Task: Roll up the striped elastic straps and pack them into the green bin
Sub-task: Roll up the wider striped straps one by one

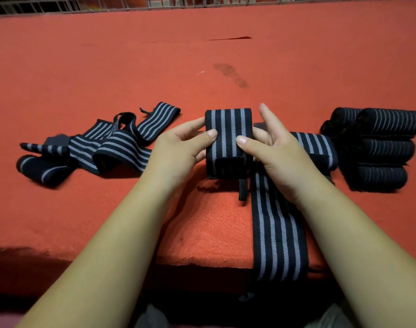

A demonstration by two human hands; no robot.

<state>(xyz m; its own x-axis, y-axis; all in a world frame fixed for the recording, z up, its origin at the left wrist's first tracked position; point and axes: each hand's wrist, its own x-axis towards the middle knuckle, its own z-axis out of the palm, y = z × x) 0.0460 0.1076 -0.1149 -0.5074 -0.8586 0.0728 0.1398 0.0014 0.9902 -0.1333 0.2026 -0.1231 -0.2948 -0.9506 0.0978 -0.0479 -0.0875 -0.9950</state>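
- The left hand [181, 147] and right hand [270, 150] each pinch the folded striped strap [228, 138], grip clamped on it, over the red surface [202, 55].
- Left of that strap lie loose straps [112, 147]; right of it, rolled straps [386, 147].

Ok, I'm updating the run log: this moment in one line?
left hand, right hand: pinching strap | loose straps: left | rolled straps: right

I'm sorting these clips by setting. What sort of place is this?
Probably a packing or workshop bench: a table covered in red cloth, a wire grid along its far edge, rolled straps stacked at the right and loose straps heaped at the left.
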